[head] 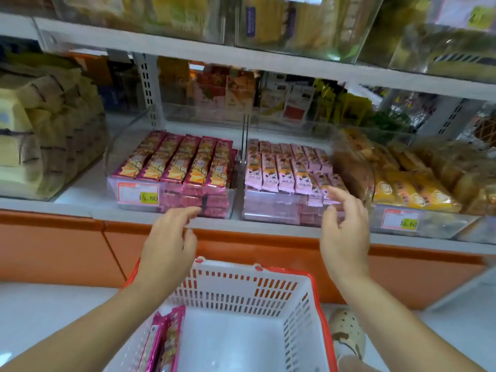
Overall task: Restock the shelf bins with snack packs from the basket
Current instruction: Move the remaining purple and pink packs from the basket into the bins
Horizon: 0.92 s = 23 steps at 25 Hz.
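The left hand (169,242) hangs above the far left corner of the basket (241,291), fingers loosely spread and holding nothing. The right hand (345,232) hovers above and just beyond the basket's far right corner, also empty, with thumb and fingers parted in a relaxed curve. We read both as free hands between packs. The right fingertips overlap a bin's front corner in this view, and we cannot tell whether they touch it.

Beyond and above the basket, on the shelf (255,224), two clear bins stand side by side: the magenta bin (185,202) past the basket's left half and the pink bin (271,210) past its right half. Both hold tight rows of packs lying face up, ends toward the front, which we take to be for showing the labels and giving an easy pull.

In the basket's near left corner a few magenta snack packs (165,342) lean against the wall. Their wrappers match the magenta bin, so we judge they belong there. They are the only packs we see in the basket, which suggests the restocking is nearly done. The basket sits low, directly before the bins, keeping each reach short. A shoe (347,336) stands just right of it.
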Available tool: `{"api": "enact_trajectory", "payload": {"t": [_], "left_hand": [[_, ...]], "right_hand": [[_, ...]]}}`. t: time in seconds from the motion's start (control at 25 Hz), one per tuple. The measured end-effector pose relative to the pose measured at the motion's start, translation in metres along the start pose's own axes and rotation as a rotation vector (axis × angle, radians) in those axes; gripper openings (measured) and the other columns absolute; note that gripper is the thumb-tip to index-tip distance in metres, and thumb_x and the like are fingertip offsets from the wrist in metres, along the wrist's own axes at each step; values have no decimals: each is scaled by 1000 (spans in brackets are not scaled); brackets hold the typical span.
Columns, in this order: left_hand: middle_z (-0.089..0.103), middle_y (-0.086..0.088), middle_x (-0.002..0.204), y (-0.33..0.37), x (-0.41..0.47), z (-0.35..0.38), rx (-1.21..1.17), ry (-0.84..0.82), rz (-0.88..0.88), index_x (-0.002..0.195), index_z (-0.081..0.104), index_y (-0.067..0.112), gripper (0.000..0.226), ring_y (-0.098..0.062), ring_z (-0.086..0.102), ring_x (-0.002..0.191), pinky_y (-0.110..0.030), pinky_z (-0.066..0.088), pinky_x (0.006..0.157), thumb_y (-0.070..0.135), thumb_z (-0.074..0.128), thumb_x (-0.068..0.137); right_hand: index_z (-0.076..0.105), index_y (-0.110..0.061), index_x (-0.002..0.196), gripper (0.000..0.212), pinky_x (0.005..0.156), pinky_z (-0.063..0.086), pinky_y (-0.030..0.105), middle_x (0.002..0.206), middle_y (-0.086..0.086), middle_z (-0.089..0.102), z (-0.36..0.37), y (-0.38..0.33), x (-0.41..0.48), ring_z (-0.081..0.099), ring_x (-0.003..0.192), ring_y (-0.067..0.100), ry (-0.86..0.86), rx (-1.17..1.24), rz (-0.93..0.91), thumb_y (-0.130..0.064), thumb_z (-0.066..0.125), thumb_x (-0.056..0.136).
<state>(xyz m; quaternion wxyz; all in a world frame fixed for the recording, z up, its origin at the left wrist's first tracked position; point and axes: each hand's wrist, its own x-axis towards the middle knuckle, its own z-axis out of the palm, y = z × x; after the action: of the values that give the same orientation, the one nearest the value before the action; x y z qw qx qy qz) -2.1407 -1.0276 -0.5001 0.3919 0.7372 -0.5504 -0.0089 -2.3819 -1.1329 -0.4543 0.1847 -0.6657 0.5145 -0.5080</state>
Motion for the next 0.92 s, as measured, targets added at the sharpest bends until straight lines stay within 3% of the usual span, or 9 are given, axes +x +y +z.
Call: {"api": "enact_trajectory", "payload": {"t": [0.08,0.16,0.28,0.36,0.44,0.52,0.76,0.84,0.92], "left_hand": [[56,8,124,-29,-35,19,50,-242,-49,130,54,25,42,-11,53,112,-29,46,94,10,52,91],[55,5,130,-57,-73,43,76,-521,-135,134,52,24,42,-13,56,111,-26,43,95,13,51,93],[53,1,135,-97,-127,83,38,-774,-336,136,50,21,42,-13,56,112,-16,36,89,14,53,94],[52,-4,135,-115,-155,108,-11,-886,-494,135,50,17,43,-16,57,108,-14,38,87,10,54,93],[53,-10,134,-128,-172,129,16,-1005,-525,133,52,12,43,-21,57,110,-24,44,94,9,55,90],[56,-13,128,-138,-176,144,179,-1132,-384,126,55,9,38,-26,54,114,-35,42,97,13,54,88],[60,-4,106,-136,-169,161,769,-1348,66,103,61,17,22,-24,58,101,-36,45,85,11,56,83],[60,-4,106,-134,-170,166,757,-1336,124,103,63,18,21,-23,59,96,-36,43,85,13,54,85],[56,-2,109,-134,-167,166,568,-1316,46,108,62,23,24,-21,58,94,-35,41,85,19,56,85]], "right_hand": [[59,-20,119,34,89,43,27,108,-8,54,7,15,-36,52,101,11,-101,-20,-51,-4,46,92],[58,-21,121,34,84,42,25,111,-5,53,25,42,-77,53,95,11,-441,-118,7,-6,46,94],[48,-24,135,37,71,40,21,125,0,48,56,97,-143,52,91,13,-1000,-270,357,-20,47,98],[44,-23,136,39,64,42,21,116,0,52,66,126,-180,54,83,14,-1147,-254,687,-26,49,98],[44,-21,136,40,71,45,23,110,1,55,73,144,-208,56,85,14,-1210,-229,870,-27,50,97],[44,-21,135,40,76,43,23,118,3,54,81,154,-223,56,92,15,-1246,-246,902,-27,50,96],[46,-22,133,39,77,41,25,118,3,54,90,167,-225,55,95,18,-1211,-190,982,-26,50,95],[48,-21,133,38,77,42,25,120,4,54,87,169,-224,55,95,18,-1206,-205,986,-26,49,95],[48,-21,134,38,79,42,24,119,4,54,83,166,-220,54,95,17,-1198,-190,973,-25,49,96]]}}
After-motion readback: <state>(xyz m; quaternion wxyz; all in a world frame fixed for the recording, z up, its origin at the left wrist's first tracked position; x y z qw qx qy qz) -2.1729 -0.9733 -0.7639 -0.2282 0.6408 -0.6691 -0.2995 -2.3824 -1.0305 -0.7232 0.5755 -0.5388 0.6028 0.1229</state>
